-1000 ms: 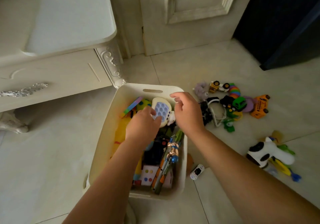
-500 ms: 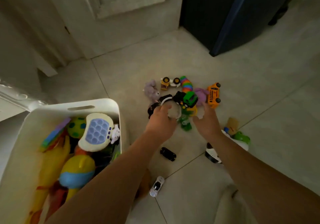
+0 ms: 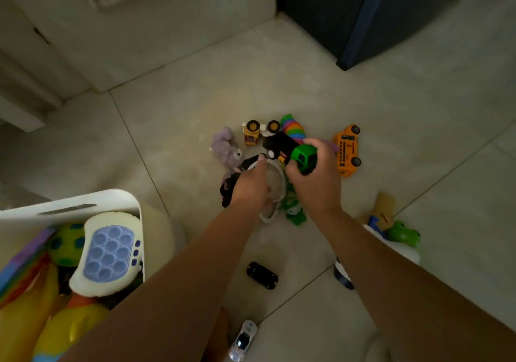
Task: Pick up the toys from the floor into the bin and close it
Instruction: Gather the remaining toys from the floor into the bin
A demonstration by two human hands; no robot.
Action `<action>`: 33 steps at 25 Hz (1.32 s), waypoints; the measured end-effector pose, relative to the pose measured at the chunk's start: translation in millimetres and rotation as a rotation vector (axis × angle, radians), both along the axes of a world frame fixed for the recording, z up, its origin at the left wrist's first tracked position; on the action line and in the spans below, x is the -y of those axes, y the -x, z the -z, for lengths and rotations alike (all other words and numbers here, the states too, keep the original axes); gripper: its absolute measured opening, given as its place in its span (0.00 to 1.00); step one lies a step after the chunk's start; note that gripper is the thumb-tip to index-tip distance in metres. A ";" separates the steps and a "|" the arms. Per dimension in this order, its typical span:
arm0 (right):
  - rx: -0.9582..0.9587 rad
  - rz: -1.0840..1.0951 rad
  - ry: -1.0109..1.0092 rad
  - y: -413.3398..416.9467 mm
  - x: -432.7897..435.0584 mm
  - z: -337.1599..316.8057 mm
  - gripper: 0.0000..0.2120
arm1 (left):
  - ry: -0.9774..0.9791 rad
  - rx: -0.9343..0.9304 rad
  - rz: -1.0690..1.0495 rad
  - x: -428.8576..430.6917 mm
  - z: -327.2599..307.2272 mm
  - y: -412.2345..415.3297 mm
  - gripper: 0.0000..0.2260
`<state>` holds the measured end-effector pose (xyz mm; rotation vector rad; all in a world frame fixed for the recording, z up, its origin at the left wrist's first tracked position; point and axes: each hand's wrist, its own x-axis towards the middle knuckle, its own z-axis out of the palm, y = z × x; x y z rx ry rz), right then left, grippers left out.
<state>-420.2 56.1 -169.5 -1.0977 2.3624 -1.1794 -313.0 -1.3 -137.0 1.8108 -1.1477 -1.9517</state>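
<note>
A white bin (image 3: 83, 198) at the lower left is full of toys, with a cream pop-button game (image 3: 107, 255) on top. On the tiled floor lies a toy pile. My right hand (image 3: 315, 185) grips a green and black toy truck (image 3: 296, 155). My left hand (image 3: 250, 187) holds a black and white headband-like toy (image 3: 276, 182). Around them lie a purple plush (image 3: 226, 149), a yellow digger (image 3: 257, 131), a rainbow spiral (image 3: 293, 128) and an orange bus (image 3: 347, 149). A black car (image 3: 262, 275) and a white car (image 3: 243, 339) sit nearer me.
A green frog toy (image 3: 403, 234) and a black-and-white plush (image 3: 343, 275) lie at the right, partly behind my right arm. A cream door (image 3: 156, 26) stands at the back left, a dark blue cabinet (image 3: 371, 12) at the back right.
Both hands left the bin and reached right to the floor pile. My right hand has closed round the green truck and my left on the headband toy. The view swung right.
</note>
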 end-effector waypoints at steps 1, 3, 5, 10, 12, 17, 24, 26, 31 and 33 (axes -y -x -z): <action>0.049 -0.027 0.079 -9.7 -5.5 -6.5 0.21 | -0.123 -0.114 -0.113 4.1 -2.2 2.2 0.24; 0.017 -0.159 0.131 -28.4 -14.3 -10.0 0.20 | -0.207 -0.256 -0.253 8.7 -4.3 2.9 0.19; -0.036 -0.126 0.134 -25.7 -14.8 -4.2 0.19 | -0.113 -0.229 -0.299 13.6 1.4 -1.0 0.15; -0.223 0.150 -0.501 59.4 -1.5 27.5 0.22 | -0.077 -0.159 -0.278 8.8 3.0 -12.3 0.16; -0.157 0.006 -0.656 87.5 -0.8 43.9 0.27 | -0.096 -0.191 -0.243 7.3 -0.3 -15.5 0.16; -0.127 0.059 -0.589 104.8 -3.3 52.6 0.34 | -0.095 -0.272 -0.143 6.3 -18.2 -25.5 0.10; -0.071 0.317 -0.514 67.8 -27.4 44.5 0.26 | -0.011 -0.286 -0.059 -10.5 -41.2 -48.8 0.11; 0.074 0.452 -0.439 53.6 -35.3 23.4 0.26 | 0.014 -0.302 -0.046 -16.0 -53.8 -59.4 0.08; 0.753 0.587 0.080 18.6 -48.5 -36.9 0.27 | 0.084 -0.406 -0.094 -32.3 -96.7 -102.8 0.11; 0.950 0.424 0.238 -5.0 -53.9 -73.1 0.11 | 0.084 -0.444 -0.147 -42.4 -112.1 -127.3 0.12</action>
